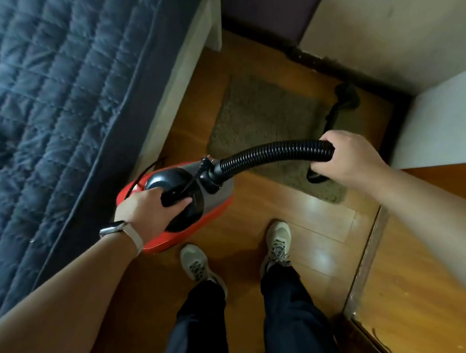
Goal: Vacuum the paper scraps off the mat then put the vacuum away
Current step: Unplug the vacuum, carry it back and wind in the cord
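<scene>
Vacuum [187, 180]: red canister, black top, low beside the bed [53, 107], at the near-left corner of the brown mat [264, 123]. Left hand [145, 211] curled tight round its black handle. Right hand [347, 161] fisted round the ribbed black hose [269, 152], over the mat's right edge. Person's shoes [195, 263] just behind, on the wood floor [313, 225].

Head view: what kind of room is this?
Probably a home bedroom: a bed with a dark quilted cover fills the left, and a small mat lies on the wood floor beside it.
</scene>
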### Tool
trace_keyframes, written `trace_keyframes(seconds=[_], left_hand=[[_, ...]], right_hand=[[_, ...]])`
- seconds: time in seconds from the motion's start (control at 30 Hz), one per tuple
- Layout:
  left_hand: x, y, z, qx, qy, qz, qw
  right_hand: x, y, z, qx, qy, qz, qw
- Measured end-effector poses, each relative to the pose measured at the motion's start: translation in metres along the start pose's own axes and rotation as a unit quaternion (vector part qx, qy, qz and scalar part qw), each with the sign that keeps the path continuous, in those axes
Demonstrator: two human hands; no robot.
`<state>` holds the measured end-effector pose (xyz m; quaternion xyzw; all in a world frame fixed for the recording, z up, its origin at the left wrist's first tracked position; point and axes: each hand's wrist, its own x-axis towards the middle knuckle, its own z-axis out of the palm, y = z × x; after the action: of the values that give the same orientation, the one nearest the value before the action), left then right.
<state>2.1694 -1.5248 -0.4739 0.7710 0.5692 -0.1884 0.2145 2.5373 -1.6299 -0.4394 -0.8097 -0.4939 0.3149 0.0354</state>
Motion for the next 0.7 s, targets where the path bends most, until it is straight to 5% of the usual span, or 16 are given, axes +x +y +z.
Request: trace_keyframes(seconds=[0.43, 0.7], left_hand=[[-0.092, 0.052, -0.181, -0.132, 0.13, -0.086, 0.979], [-0.124, 0.065, -0.279, -0.235, 0.193, -0.07, 0.95]], right_hand=[[-0.084, -0.132, -0.206, -0.025, 0.155, -0.017, 0.988], [-0.116, -0.204, -0.291, 0.1, 0.244, -0.035, 0.964]])
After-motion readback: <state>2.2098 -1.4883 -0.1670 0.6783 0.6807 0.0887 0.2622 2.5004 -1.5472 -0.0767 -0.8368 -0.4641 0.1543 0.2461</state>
